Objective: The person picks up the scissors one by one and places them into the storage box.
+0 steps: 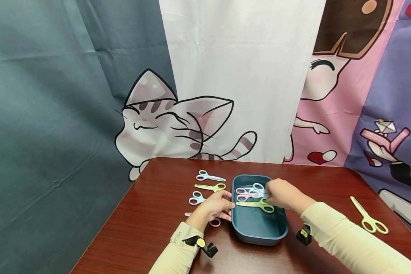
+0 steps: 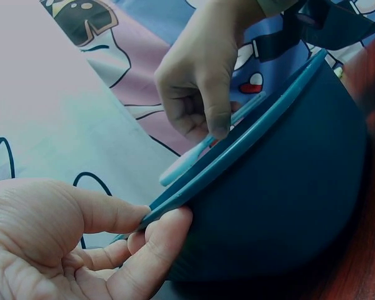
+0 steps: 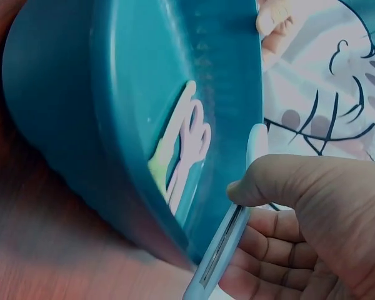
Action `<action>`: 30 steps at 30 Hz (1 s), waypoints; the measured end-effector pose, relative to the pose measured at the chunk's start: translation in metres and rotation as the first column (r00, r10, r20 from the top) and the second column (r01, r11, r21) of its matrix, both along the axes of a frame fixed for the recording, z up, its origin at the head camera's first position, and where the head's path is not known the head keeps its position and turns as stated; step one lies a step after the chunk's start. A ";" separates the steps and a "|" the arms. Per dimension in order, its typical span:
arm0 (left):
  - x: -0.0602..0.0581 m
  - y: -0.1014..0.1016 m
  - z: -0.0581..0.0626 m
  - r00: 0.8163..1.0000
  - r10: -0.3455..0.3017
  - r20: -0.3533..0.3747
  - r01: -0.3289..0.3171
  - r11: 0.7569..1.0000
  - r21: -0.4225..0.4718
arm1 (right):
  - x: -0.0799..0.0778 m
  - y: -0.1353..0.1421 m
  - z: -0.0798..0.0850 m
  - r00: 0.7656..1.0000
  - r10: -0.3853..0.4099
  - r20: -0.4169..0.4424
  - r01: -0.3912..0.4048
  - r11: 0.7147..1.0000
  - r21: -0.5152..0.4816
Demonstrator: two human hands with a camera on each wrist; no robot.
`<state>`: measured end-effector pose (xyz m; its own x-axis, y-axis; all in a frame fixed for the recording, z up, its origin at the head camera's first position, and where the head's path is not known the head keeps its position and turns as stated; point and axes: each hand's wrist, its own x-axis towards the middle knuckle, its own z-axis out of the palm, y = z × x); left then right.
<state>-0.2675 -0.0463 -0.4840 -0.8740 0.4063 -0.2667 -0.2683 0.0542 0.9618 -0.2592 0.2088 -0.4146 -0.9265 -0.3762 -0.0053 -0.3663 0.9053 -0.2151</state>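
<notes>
Two bare hands worked well apart at a deep teal bin with rounded corners (image 1: pixel 258 226), which stood right of the bottom centre of the head view. The left hand (image 1: pixel 215 205) pinched the bin's left rim between thumb and fingers. The right hand (image 1: pixel 277 193), over the bin's right side, gripped a pair of light-blue scissors with round finger loops (image 3: pixel 224 242) between thumb and fingers — whether they touched anything below could not be told.

Inside the bin lay lime-green scissors (image 1: pixel 258 204), their tip toward the left of the frame, and just beside them pink scissors with twin loops (image 3: pixel 186 153).

Left of the bin, four more pairs lay in a column on the glossy red-brown table (image 1: pixel 133 228): pale-blue scissors (image 1: pixel 209 177) at the top, yellow-green scissors (image 1: pixel 209 187), another pale-blue pair (image 1: pixel 202 198), and a pink pair (image 1: pixel 188 214) partly hidden by the left arm. Pale-yellow scissors (image 1: pixel 367 217) lay by themselves at the lower right — well apart from the bin.
</notes>
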 end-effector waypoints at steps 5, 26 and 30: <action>0.000 0.000 0.000 1.000 0.000 0.000 0.000 1.000 0.001 | 0.002 -0.009 -0.001 1.000 0.028 0.011 -0.028 1.000 0.005; 0.000 0.000 0.001 1.000 -0.009 0.001 0.009 1.000 0.007 | 0.005 -0.024 -0.018 0.972 0.237 -0.012 -0.237 0.972 -0.008; -0.001 0.000 0.001 1.000 -0.009 0.005 0.009 1.000 0.005 | 0.005 -0.024 -0.025 0.947 0.313 -0.065 -0.315 0.949 -0.015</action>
